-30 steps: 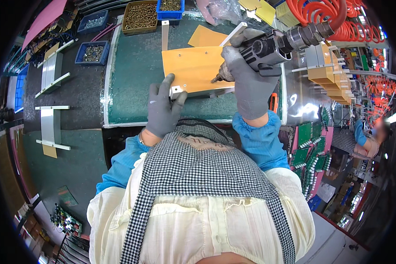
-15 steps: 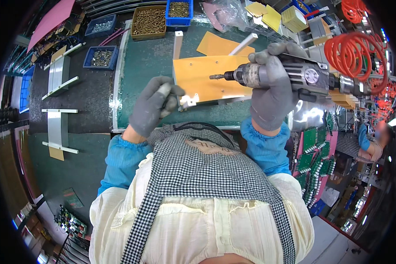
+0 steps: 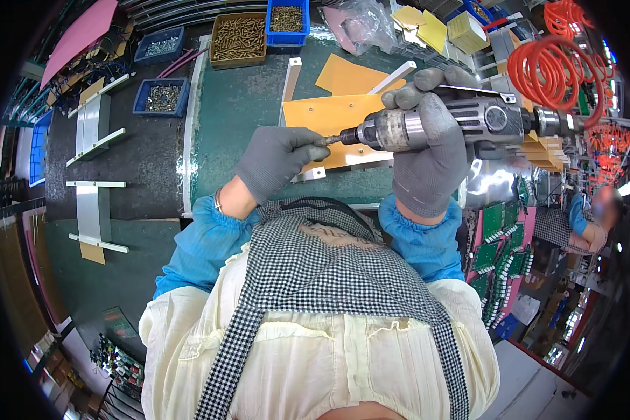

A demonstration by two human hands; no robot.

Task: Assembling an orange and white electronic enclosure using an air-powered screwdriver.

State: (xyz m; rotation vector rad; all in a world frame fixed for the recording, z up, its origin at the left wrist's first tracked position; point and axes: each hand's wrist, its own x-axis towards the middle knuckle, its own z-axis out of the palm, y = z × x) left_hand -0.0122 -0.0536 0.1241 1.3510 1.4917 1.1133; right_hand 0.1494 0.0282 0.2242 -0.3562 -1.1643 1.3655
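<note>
Clamping a grey power driver [image 3: 484,119] in the grip of the gloved right hand [image 3: 430,164], pointing it leftward above the orange panel [image 3: 329,115] on the green surface [image 3: 234,108]. Pinching the bit [image 3: 334,139] near its tip between thumb and fingers of the gloved left hand [image 3: 276,161].

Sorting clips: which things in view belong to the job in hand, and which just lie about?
Apparently in use:
- power driver, in right hand, tip at left hand
- orange panel beneath

Apparently lying about:
- green circuit boards
- clear plastic bag
- pink sheet
</note>
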